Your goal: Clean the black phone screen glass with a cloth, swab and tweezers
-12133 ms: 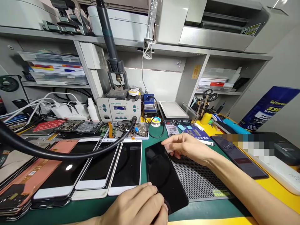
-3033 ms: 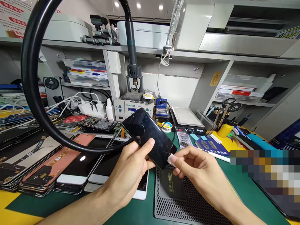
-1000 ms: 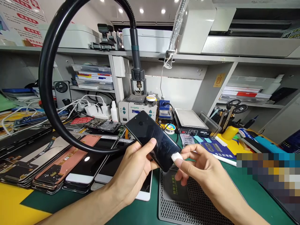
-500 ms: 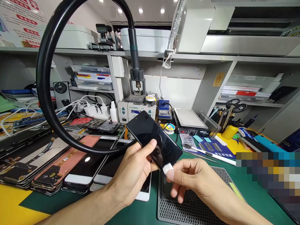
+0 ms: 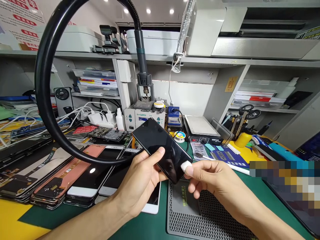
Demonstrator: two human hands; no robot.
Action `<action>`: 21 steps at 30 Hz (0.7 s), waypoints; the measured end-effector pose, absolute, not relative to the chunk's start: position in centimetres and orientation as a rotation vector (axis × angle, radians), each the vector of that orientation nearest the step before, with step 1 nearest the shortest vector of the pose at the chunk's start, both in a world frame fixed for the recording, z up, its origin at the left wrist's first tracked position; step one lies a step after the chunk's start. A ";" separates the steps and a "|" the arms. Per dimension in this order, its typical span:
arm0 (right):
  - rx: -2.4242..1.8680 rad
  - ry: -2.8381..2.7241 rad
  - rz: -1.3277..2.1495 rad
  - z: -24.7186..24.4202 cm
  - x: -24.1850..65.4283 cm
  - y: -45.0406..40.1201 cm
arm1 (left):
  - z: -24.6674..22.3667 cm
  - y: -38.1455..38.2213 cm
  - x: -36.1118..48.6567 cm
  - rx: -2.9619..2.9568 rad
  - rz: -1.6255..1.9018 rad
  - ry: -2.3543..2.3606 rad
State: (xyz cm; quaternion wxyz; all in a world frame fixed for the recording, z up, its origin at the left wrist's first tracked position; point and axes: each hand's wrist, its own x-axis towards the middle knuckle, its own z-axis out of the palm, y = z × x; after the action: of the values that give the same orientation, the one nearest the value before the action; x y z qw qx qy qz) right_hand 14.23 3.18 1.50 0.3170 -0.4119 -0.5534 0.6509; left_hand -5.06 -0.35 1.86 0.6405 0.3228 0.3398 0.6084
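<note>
A black smartphone (image 5: 160,140) is tilted in the air above the bench, its dark glossy screen facing me. My left hand (image 5: 142,180) grips it by the lower left edge, thumb flat on the glass and fingers behind. Between thumb and fingers of my right hand (image 5: 207,176) is a small white pad (image 5: 185,165), which looks like folded wipe or cotton. It lies against the lower right part of the screen. Below both hands is a grey perforated work mat (image 5: 192,220), partly hidden by my right hand and forearm.
Stacked phones and screens (image 5: 85,180) fill the left side. A thick black hose (image 5: 40,83) loops in front of the shelf. Behind stand a soldering station (image 5: 132,120) and a heating plate (image 5: 203,128). A white brush (image 5: 225,165) lies at right.
My right hand has moved the white pad up and to the right along the phone's lower end. My left hand holds the phone almost as before. The view has shifted slightly.
</note>
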 end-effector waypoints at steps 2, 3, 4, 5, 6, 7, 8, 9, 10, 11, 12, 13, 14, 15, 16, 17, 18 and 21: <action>-1.064 -1.428 1.708 1.5 14.5 3.4 | 1.9 -0.3 -5.0 0.730 1.393 0.779; -1.048 -1.412 1.710 1.5 14.6 3.5 | 2.0 -0.3 -5.0 0.723 1.396 0.780; -1.034 -1.393 1.716 1.4 14.6 3.7 | 2.0 -0.3 -5.1 0.716 1.399 0.780; -1.021 -1.371 1.719 1.4 14.7 3.8 | 2.0 -0.4 -5.1 0.711 1.401 0.781; -1.013 -1.348 1.720 1.4 14.7 3.9 | 2.0 -0.4 -5.1 0.711 1.400 0.782; -1.007 -1.328 1.722 1.4 14.7 4.0 | 2.0 -0.4 -5.1 0.713 1.401 0.784; -1.002 -1.315 1.723 1.4 14.7 4.0 | 1.9 -0.5 -5.1 0.718 1.401 0.786; -1.000 -1.312 1.727 1.4 14.8 4.0 | 1.9 -0.5 -5.1 0.722 1.402 0.788; -0.999 -1.321 1.737 1.4 14.8 3.9 | 1.9 -0.4 -5.1 0.726 1.406 0.790; -1.004 -1.339 1.753 1.3 14.8 3.8 | 1.8 -0.4 -5.1 0.729 1.411 0.789; -1.014 -1.364 1.774 1.3 14.7 3.7 | 1.8 -0.4 -5.0 0.728 1.417 0.785; -1.025 -1.392 1.797 1.3 14.7 3.5 | 1.8 -0.4 -5.0 0.727 1.419 0.780; -1.033 -1.420 1.816 1.2 14.5 3.3 | 1.7 -0.4 -5.0 0.728 1.416 0.773; -1.036 -1.447 1.835 1.1 14.3 3.1 | 1.7 -0.4 -4.9 0.729 1.410 0.766; -1.037 -1.473 1.844 1.0 14.1 2.9 | 1.7 -0.5 -4.9 0.729 1.401 0.763; -1.036 -1.500 1.841 0.9 13.8 2.7 | 1.6 -0.5 -4.9 0.728 1.394 0.762; -1.033 -1.533 1.832 0.8 13.5 2.6 | 1.6 -0.6 -4.9 0.726 1.387 0.767; -1.042 -1.628 1.787 0.4 12.9 2.3 | 1.6 -0.7 -4.9 0.711 1.376 0.773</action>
State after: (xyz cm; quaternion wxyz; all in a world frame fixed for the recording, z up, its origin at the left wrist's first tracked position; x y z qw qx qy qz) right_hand 12.88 2.33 0.37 0.2520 -0.3830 -0.5985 0.6569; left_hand -4.94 -0.66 1.59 0.6483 0.3129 0.3398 0.6053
